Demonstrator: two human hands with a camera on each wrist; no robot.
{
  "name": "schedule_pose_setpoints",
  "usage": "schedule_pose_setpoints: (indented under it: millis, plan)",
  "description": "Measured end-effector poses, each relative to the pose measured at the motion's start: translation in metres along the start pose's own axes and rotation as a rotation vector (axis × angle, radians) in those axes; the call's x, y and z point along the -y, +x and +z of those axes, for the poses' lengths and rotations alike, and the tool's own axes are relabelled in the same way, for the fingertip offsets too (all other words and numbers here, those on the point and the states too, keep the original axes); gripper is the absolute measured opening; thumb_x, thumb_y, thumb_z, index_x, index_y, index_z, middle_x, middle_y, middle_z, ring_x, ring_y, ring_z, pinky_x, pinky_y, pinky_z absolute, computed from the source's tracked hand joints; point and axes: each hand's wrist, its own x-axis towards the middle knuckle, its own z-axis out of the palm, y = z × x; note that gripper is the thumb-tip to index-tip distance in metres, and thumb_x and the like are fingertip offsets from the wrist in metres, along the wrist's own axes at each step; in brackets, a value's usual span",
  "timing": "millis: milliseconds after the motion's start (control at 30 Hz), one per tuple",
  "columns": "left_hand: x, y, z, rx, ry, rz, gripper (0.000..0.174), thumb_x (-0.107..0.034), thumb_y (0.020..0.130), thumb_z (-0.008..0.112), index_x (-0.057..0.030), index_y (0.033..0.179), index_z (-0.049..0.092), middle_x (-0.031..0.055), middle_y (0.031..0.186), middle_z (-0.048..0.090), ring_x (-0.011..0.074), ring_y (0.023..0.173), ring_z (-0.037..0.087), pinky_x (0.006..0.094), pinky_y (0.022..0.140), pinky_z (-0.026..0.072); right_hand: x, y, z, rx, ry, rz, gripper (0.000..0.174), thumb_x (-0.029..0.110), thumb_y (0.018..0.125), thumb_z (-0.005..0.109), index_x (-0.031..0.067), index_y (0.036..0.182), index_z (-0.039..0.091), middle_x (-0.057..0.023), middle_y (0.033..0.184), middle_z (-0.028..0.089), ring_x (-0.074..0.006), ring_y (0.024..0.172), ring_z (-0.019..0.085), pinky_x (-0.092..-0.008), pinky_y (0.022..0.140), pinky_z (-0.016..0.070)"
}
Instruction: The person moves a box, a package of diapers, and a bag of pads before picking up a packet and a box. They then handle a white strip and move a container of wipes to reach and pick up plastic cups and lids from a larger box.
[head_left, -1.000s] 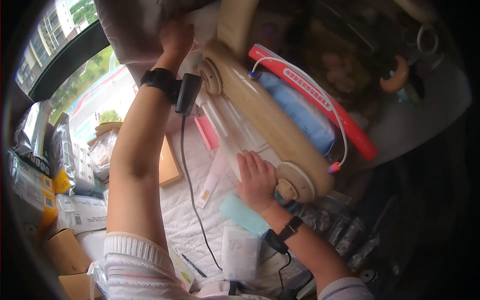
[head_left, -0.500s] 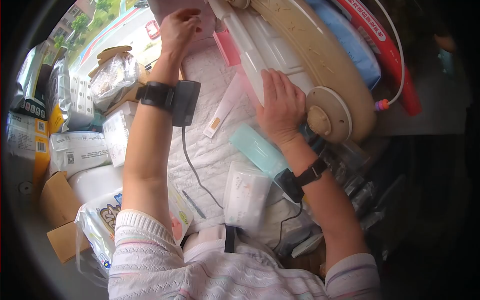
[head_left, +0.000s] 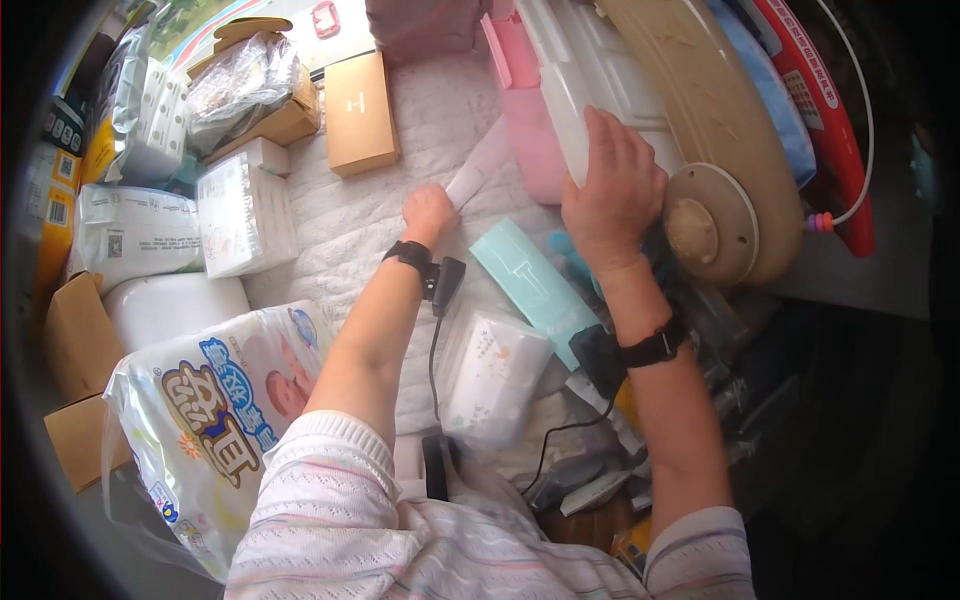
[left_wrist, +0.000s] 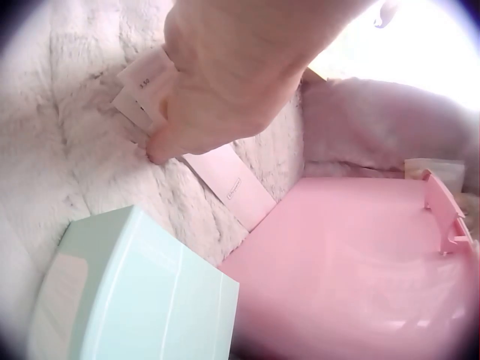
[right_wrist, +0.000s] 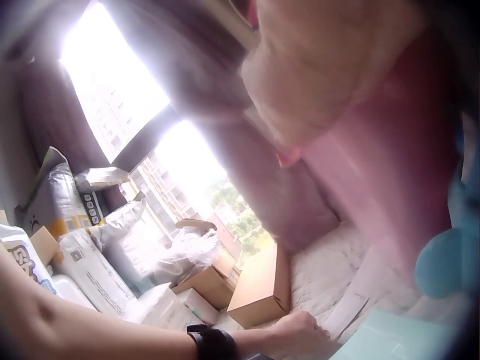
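Note:
My left hand [head_left: 430, 215] is low over the quilted cover, its fingers pinching one end of a slim pale-pink paper strip [left_wrist: 229, 184]. Small print shows on the strip, and part of it is hidden under the hand. My right hand [head_left: 615, 190] rests its extended fingers against the edge of a white plastic panel [head_left: 575, 100]; its thumb is hidden. That panel belongs to a large tilted piece with a beige rounded side [head_left: 725, 110] and a round wheel-like disc. Beneath it shows a smooth pink plastic body [left_wrist: 337, 255].
A mint-green box [head_left: 535, 285] and a white soft pack [head_left: 495, 375] lie between my forearms. An orange-brown box [head_left: 360, 115] stands farther off. To the left are a large diaper pack [head_left: 225, 420], white packages and open cartons. A red flat box [head_left: 840, 130] leans behind the beige piece.
My left hand has come down from the far end by the window to the pale-pink strip and now pinches it. My right hand stays at the white panel while the head view has shifted.

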Motion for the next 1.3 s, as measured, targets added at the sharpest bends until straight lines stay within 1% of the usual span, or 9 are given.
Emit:
schedule_pose_setpoints:
  millis: [233,333,600,700,933,1000,1133,1200,1300]
  plan:
    - [-0.002,0.003,0.005,0.005,0.036,0.028,0.032,-0.018,0.064,0.07,-0.0032,0.092,0.065,0.0153,0.097,0.065,0.0303,0.093,0.063,0.0386,0.077,0.0518,0.0,0.0,-0.003,0.053,-0.021,0.015,0.064,0.011,0.064,0.065,0.0135,0.125,0.047,-0.0014,0.121,0.054,-0.0238,0.107,0.048,-0.0405,0.083,0.0381]
    - [0.005,0.002,0.012,-0.141,0.062,0.097,0.032,-0.018,0.065,0.069,-0.0041,0.093,0.065,0.0152,0.098,0.065,0.0307,0.092,0.063,0.0396,0.076,0.0513,-0.003,-0.001,-0.001,0.058,-0.026,-0.007,0.07,0.011,0.062,0.067,0.0146,0.128,0.044,0.0011,0.124,0.049,-0.0221,0.107,0.046,-0.0402,0.082,0.0355]
    - [0.017,0.011,-0.012,0.126,-0.046,0.106,0.041,-0.031,0.063,0.071,0.0011,0.089,0.067,0.0209,0.088,0.065,0.0329,0.086,0.063,0.0386,0.074,0.0491,-0.005,0.0,-0.001,0.034,-0.035,-0.034,0.067,0.008,0.062,0.065,0.013,0.127,0.045,0.0005,0.122,0.051,-0.0227,0.103,0.048,-0.0394,0.08,0.0371]
    - [0.02,0.008,-0.014,0.066,-0.193,0.135,0.038,-0.031,0.072,0.065,0.0025,0.089,0.066,0.0227,0.088,0.065,0.0323,0.087,0.062,0.039,0.077,0.0478,-0.005,0.002,0.0,0.033,-0.034,-0.032,0.065,0.007,0.063,0.064,0.0125,0.126,0.046,0.0003,0.121,0.052,-0.023,0.104,0.048,-0.0399,0.08,0.0375]
    - [0.041,0.003,-0.008,0.183,-0.472,0.106,0.041,-0.034,0.075,0.065,0.0044,0.089,0.065,0.0202,0.084,0.065,0.0291,0.081,0.062,0.0364,0.075,0.0462,-0.007,0.003,-0.004,0.048,-0.02,-0.049,0.065,0.007,0.064,0.063,0.0134,0.126,0.046,0.0003,0.122,0.052,-0.0234,0.105,0.048,-0.041,0.083,0.0377]
    - [0.052,-0.008,-0.006,0.163,-0.531,0.055,0.037,-0.035,0.076,0.068,0.0001,0.089,0.066,0.0079,0.072,0.062,0.0176,0.067,0.058,0.0317,0.064,0.0453,-0.007,0.002,-0.003,0.049,-0.007,-0.039,0.065,0.007,0.064,0.063,0.0136,0.126,0.046,0.001,0.122,0.051,-0.023,0.105,0.047,-0.0409,0.083,0.0375]
    - [0.07,-0.048,-0.007,0.145,-0.552,0.029,0.036,-0.032,0.076,0.069,0.0015,0.088,0.065,0.0057,0.07,0.06,0.0145,0.063,0.054,0.0299,0.06,0.0432,-0.004,0.002,-0.002,0.051,-0.017,-0.015,0.063,0.007,0.064,0.064,0.0145,0.124,0.046,0.0028,0.122,0.051,-0.0216,0.106,0.047,-0.0402,0.083,0.0372]
    - [0.076,-0.073,-0.007,0.207,-0.612,-0.064,0.035,-0.026,0.074,0.068,0.0045,0.09,0.065,0.0125,0.075,0.063,0.0189,0.067,0.06,0.0329,0.064,0.0464,-0.002,0.003,-0.001,0.063,-0.033,-0.01,0.062,0.007,0.064,0.063,0.0149,0.124,0.046,0.0028,0.121,0.051,-0.0213,0.106,0.047,-0.0399,0.083,0.0371]
    - [0.108,-0.124,0.0,0.166,-0.751,-0.182,0.035,-0.026,0.075,0.067,0.0042,0.093,0.065,0.0107,0.078,0.063,0.0173,0.067,0.058,0.032,0.062,0.0454,0.0,0.003,0.002,0.056,-0.056,0.001,0.061,0.009,0.065,0.064,0.0156,0.123,0.046,0.0029,0.12,0.051,-0.0209,0.106,0.047,-0.0396,0.082,0.0369]
